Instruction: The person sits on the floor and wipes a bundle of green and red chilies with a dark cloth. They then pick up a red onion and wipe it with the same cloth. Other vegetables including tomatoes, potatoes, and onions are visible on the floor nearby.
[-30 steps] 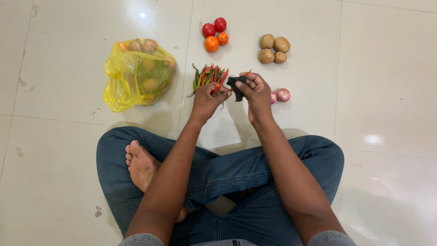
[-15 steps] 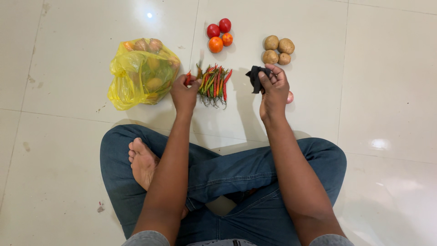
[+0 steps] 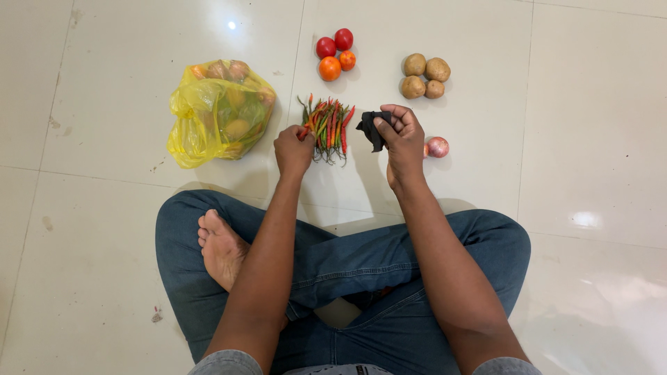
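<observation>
The left hand (image 3: 294, 149) is clenched, its fingers pinched on a red chilli at the left edge of the chilli pile (image 3: 328, 122); the pile lies on the floor (image 3: 104, 208), a fan of red, orange and green chillies with stems pointing far, just ahead of the person's knees; the right hand (image 3: 399, 139) is raised a little right of the pile, its fingers grasping a crumpled black bag (image 3: 372, 127), which hangs between the thumb and the curled fingers and reaches close to the right edge of the chillies; whether the bag touches them I cannot tell.

Just right of the right hand lies a red onion (image 3: 438, 146) on the floor, partly hidden behind the hand; farther off and to the right sit 4 potatoes (image 3: 425, 76) in a tight cluster, touching each other; far of the chilli pile sit 4 tomatoes (image 3: 333, 52), 2 red and 2 orange, also bunched together; to the left of the pile, well apart from the left hand, slumps a yellow plastic bag (image 3: 215, 114), open at the far end, with pale round vegetables showing inside.

The person sits cross-legged in blue jeans (image 3: 347, 264); a bare foot (image 3: 222, 250) rests sole-up on the near left, under the left forearm.
</observation>
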